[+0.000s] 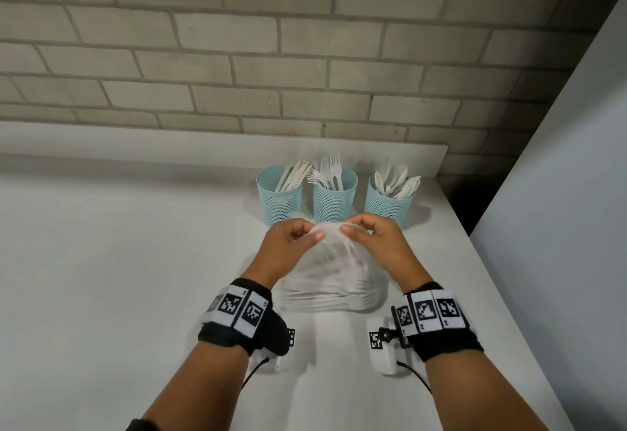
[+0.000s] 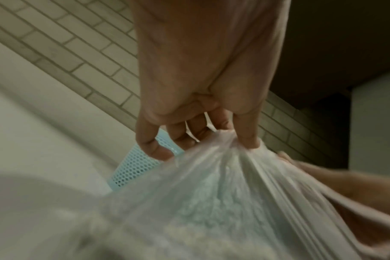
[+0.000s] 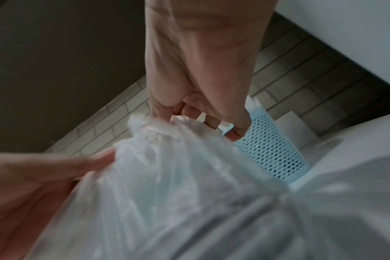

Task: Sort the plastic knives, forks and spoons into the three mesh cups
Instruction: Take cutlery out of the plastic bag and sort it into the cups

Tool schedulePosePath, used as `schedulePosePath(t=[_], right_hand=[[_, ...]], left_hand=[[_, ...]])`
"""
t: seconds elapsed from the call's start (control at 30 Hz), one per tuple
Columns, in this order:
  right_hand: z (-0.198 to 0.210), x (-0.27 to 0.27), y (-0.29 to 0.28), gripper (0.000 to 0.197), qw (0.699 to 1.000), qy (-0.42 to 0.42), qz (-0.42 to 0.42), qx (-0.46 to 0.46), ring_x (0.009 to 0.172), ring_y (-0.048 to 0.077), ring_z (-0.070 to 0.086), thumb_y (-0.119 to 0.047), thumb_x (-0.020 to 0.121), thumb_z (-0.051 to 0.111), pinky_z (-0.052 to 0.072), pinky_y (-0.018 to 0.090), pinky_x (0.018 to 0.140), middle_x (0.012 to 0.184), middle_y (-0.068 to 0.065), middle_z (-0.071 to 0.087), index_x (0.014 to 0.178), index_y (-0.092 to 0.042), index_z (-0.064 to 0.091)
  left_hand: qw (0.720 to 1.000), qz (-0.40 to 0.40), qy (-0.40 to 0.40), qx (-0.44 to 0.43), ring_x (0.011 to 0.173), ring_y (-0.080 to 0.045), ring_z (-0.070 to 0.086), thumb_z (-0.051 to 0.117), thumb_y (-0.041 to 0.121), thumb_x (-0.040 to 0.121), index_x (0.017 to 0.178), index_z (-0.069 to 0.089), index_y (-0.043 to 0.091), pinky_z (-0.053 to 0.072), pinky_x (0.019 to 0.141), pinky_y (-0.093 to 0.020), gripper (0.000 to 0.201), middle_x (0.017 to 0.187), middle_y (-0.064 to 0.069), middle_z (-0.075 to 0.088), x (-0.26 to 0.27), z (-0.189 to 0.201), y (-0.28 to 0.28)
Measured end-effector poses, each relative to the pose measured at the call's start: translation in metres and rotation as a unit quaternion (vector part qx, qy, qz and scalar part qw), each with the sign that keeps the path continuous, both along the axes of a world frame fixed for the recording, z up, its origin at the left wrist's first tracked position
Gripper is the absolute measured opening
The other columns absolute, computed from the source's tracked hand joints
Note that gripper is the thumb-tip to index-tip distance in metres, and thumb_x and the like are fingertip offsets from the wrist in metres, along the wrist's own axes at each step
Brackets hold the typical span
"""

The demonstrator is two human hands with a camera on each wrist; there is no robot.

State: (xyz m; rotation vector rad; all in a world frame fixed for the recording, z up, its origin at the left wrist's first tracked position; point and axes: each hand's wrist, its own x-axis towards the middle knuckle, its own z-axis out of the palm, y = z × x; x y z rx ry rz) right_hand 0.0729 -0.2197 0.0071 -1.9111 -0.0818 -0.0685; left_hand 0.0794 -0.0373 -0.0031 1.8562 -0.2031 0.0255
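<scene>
**Both hands pinching the mouth of a clear bag of cutlery**

Leftmost of the row at the back of the white counter, a blue mesh cup holds knives. Beside it, the middle cup holds forks, and the right cup holds spoons. All three stand upright before the brick wall.

Nearer the person, the left hand has its thumb and curled fingers pinching the gathered top of a clear plastic bag. The bag rests on the counter with white cutlery lying stacked inside; fork tines show at its right end. The right hand pinches the same bunched top, just beside the left. Both wrists wear black bands with square markers.
</scene>
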Motion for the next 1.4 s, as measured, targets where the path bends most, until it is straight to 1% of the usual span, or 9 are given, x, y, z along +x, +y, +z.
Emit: schedulePosePath(t=[0.13, 0.33, 0.5, 0.63, 0.77, 0.93, 1.07, 1.2, 1.4], right_hand=[[0.004, 0.002, -0.013, 0.009, 0.999, -0.011, -0.03, 0.024, 0.077, 0.009, 0.057, -0.021, 0.085, 0.066, 0.044, 0.023, 0.078, 0.081, -0.003, 0.063, 0.087, -0.012, 0.065], [0.01, 0.0, 0.012, 0.003, 0.997, -0.065, -0.007, 0.051, 0.074, -0.004, 0.059, -0.016, 0.085, 0.066, 0.047, 0.011, 0.073, 0.081, -0.008, 0.066, 0.084, -0.019, 0.065], [0.019, 0.004, 0.001, 0.015, 0.986, -0.07, -0.061, 0.141, 0.083, 0.009, 0.062, -0.023, 0.094, 0.053, 0.047, 0.029, 0.087, 0.085, -0.001, 0.068, 0.082, -0.015, 0.059], [0.034, 0.004, 0.016, 0.022, 0.98, -0.072, -0.008, 0.184, 0.067, 0.006, 0.058, -0.022, 0.099, 0.041, 0.047, 0.023, 0.074, 0.067, -0.009, 0.063, 0.084, -0.015, 0.055], [0.06, 0.002, 0.002, 0.027, 0.93, -0.051, -0.009, 0.363, 0.044, 0.007, 0.042, -0.009, 0.1, 0.032, 0.039, 0.022, 0.054, 0.049, -0.008, 0.046, 0.082, -0.011, 0.052], [0.077, -0.006, -0.007, 0.029, 0.957, -0.05, 0.082, 0.273, 0.041, 0.007, 0.029, -0.006, 0.064, 0.034, 0.026, 0.017, 0.041, 0.055, -0.001, 0.047, 0.08, -0.006, 0.057], [0.084, -0.01, -0.004, 0.032, 0.977, -0.023, 0.122, 0.174, 0.038, 0.006, 0.026, -0.017, 0.073, 0.034, 0.019, 0.019, 0.041, 0.049, -0.001, 0.044, 0.081, -0.004, 0.063], [0.08, -0.013, 0.007, 0.038, 0.994, -0.028, 0.056, -0.091, 0.046, 0.001, 0.042, -0.048, 0.09, 0.052, 0.033, 0.021, 0.053, 0.049, -0.005, 0.052, 0.083, -0.018, 0.073], [0.069, -0.016, 0.013, 0.022, 0.961, -0.014, 0.059, -0.271, 0.042, 0.001, 0.043, -0.039, 0.077, 0.073, 0.026, 0.019, 0.051, 0.035, -0.02, 0.044, 0.093, -0.025, 0.074]], left_hand=[[0.998, 0.03, 0.001, -0.047, 0.057, 0.009, 0.051, 0.068, 0.016, 0.085, 0.08, 0.066, 0.012, 0.04, 0.061, -0.003, 0.007, 0.071, 0.007, 0.06, -0.001, 0.006, 0.008], [0.998, 0.023, -0.013, -0.064, 0.065, 0.001, 0.051, 0.066, 0.018, 0.086, 0.082, 0.064, 0.006, 0.04, 0.064, -0.007, 0.013, 0.076, 0.0, 0.06, -0.007, 0.015, -0.011], [0.995, 0.012, 0.02, -0.102, 0.077, -0.008, 0.055, 0.064, 0.022, 0.088, 0.084, 0.064, 0.007, 0.044, 0.075, -0.02, 0.016, 0.081, -0.002, 0.062, -0.007, 0.02, 0.001], [0.995, -0.016, -0.007, -0.098, 0.071, -0.01, 0.046, 0.058, 0.025, 0.092, 0.085, 0.06, -0.002, 0.037, 0.067, -0.017, 0.028, 0.077, -0.006, 0.053, -0.01, 0.037, -0.009], [0.979, 0.009, 0.003, -0.202, 0.07, -0.006, 0.053, 0.044, 0.027, 0.098, 0.077, 0.05, 0.019, 0.041, 0.076, -0.026, 0.023, 0.067, 0.011, 0.059, -0.009, 0.064, 0.004], [0.95, 0.006, 0.051, -0.307, 0.046, -0.006, 0.036, 0.037, 0.027, 0.101, 0.081, 0.047, 0.019, 0.039, 0.064, -0.027, 0.024, 0.05, 0.011, 0.035, -0.014, 0.088, 0.013], [0.998, 0.024, 0.007, -0.058, 0.05, -0.004, 0.037, 0.058, 0.04, 0.089, 0.079, 0.058, 0.02, 0.034, 0.055, -0.02, 0.023, 0.057, 0.012, 0.042, -0.019, 0.091, 0.014], [0.967, 0.015, -0.028, 0.253, 0.055, 0.001, 0.044, 0.076, 0.045, 0.072, 0.085, 0.068, 0.021, 0.032, 0.052, -0.013, 0.029, 0.066, 0.011, 0.051, -0.02, 0.08, 0.014], [0.931, 0.012, 0.009, 0.365, 0.095, -0.01, 0.056, 0.076, 0.057, 0.064, 0.097, 0.073, 0.023, 0.043, 0.079, -0.022, 0.047, 0.111, 0.006, 0.064, -0.021, 0.069, 0.015]])
